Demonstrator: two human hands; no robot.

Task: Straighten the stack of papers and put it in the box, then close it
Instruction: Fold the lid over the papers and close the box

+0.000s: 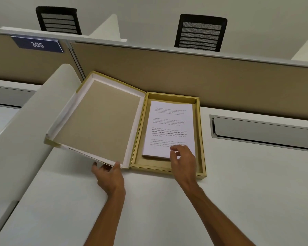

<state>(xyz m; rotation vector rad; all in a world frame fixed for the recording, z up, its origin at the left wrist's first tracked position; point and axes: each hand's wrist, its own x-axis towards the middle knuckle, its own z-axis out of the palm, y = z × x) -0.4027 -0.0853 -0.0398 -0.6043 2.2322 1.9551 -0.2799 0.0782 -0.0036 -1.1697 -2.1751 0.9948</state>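
A gold box [138, 135] lies open on the white desk. Its hinged lid [100, 119], lined in beige with a white border, is tilted up to the left of the tray. A stack of printed white papers [169, 128] lies flat inside the tray. My left hand [108, 174] grips the lid's near edge, thumb on top, fingers underneath. My right hand [182, 160] rests over the near end of the paper stack, fingers apart and touching the top sheet.
A beige partition [220, 80] stands right behind the box. A curved white divider [25, 125] rises at the left, beside the lid. A metal cable hatch [261, 132] is set in the desk at right. Two black chairs [201, 32] stand beyond the partition.
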